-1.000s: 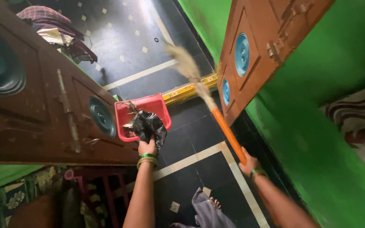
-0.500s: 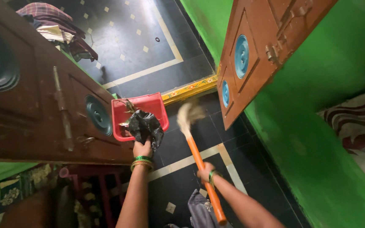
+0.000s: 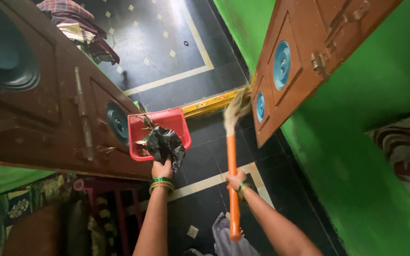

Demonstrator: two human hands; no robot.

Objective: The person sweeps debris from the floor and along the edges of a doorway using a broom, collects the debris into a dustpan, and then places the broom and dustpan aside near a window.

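Two brown doors (image 3: 48, 95) flank the red dustpan (image 3: 160, 130) and broom (image 3: 232, 161).

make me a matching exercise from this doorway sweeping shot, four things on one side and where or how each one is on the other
Things:
1. red dustpan
2. black plastic bag
3. broom
4. heap of clothes

Places or states:
A. on the floor of the far room
B. held by the orange handle in the right hand
C. crumpled at the near edge of the dustpan
D. held out by the left hand

Pairs: 1-D, 2-C, 3-B, 4-A
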